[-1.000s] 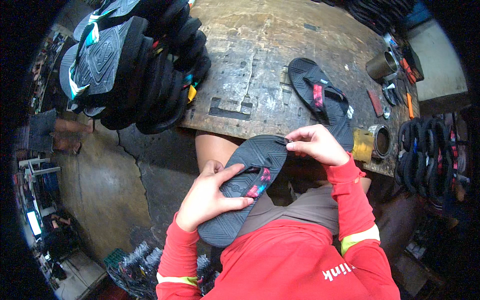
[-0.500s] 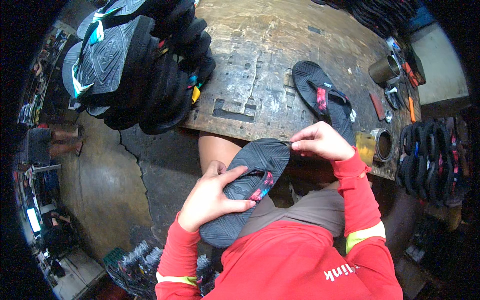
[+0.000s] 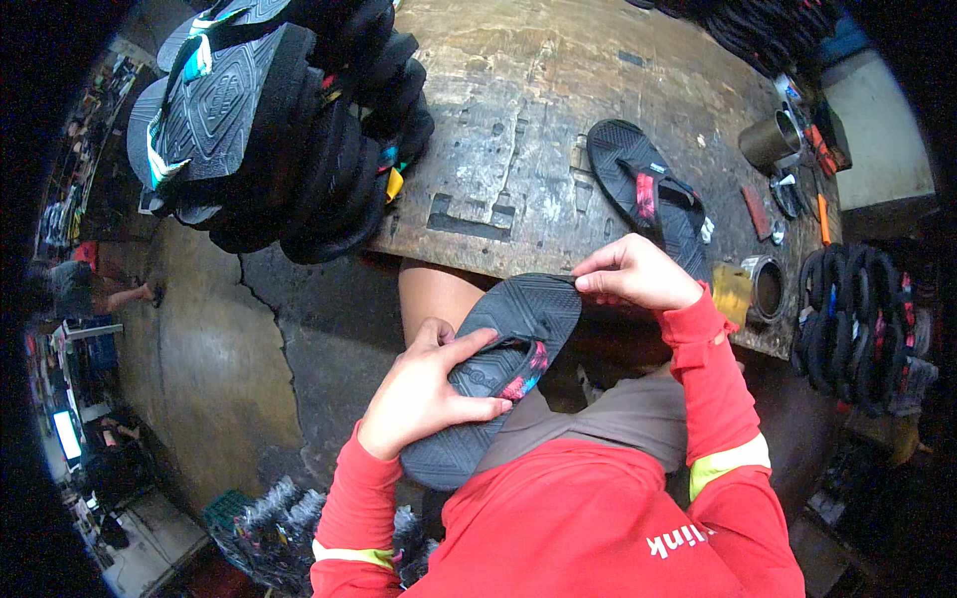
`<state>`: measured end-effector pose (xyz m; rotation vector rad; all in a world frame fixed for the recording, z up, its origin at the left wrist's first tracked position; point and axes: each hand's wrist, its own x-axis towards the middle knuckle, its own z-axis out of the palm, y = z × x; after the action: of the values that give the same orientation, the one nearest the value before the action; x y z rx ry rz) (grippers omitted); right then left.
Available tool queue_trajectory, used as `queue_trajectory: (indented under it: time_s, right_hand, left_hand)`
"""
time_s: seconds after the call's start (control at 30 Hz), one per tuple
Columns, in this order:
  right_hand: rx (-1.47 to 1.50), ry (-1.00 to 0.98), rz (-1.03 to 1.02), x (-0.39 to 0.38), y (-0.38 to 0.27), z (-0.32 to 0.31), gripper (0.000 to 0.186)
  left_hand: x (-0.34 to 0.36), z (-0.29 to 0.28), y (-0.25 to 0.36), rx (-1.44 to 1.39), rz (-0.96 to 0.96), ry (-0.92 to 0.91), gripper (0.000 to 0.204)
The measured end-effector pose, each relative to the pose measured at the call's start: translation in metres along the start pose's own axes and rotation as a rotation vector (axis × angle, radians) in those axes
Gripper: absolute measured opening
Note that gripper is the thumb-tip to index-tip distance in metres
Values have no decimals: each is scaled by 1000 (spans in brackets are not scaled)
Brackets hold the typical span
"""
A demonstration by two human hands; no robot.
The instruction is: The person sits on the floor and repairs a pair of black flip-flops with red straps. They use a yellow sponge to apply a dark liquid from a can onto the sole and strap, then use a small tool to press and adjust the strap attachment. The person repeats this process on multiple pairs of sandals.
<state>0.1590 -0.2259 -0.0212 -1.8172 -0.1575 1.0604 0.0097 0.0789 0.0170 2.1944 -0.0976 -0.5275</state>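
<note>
A black flip-flop (image 3: 528, 311) with a patterned red and blue strap lies tilted over my lap, its toe end at the table's front edge. My left hand (image 3: 424, 394) grips it around the middle, with thumb and fingers spread over the footbed beside the strap. At the toe rim, my right hand (image 3: 643, 274) is closed in a pinch. Whatever is between those fingertips is too small to make out. Another black flip-flop (image 3: 620, 159) with a pink patterned strap rests on the worn wooden table (image 3: 478, 110), just beyond my right hand.
A tall stack of black flip-flops (image 3: 224, 110) stands on the table's left. A metal cup (image 3: 768, 140), an orange-handled tool (image 3: 822, 219) and a yellow tin (image 3: 733, 291) sit at the right. More flip-flops (image 3: 847, 319) hang beyond the right edge. Someone's legs (image 3: 125, 297) show far left.
My right hand's pinch has shifted very slightly up and left along the toe rim. The left hand keeps its hold on the flip-flop.
</note>
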Motion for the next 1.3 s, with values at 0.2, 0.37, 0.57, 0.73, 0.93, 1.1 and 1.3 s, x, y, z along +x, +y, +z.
queue_trajectory:
  time_s: [0.2,0.37,0.57,0.73,0.93,1.1,1.3]
  right_hand:
    - [18,2,-35,2,5,4,26]
    - [-42,-23,-79,6,9,5,27]
    - [87,-18,-26,4,13,0,26]
    - [47,-41,-41,8,11,3,24]
    - [131,61,-82,4,20,3,26]
    - [364,346,-196,-31,51,29,28]
    - [796,662,-284,-59,91,94,32]
  left_hand:
    - [-1,3,0,15,11,16,80]
    - [0,4,1,17,30,22,80]
    - [0,4,0,20,23,9,81]
    - [0,5,-5,10,19,1,83]
    - [-2,5,-5,97,58,-7,79]
    - [4,-12,12,563,347,-183,58]
    - [72,-9,28,863,658,107,43]
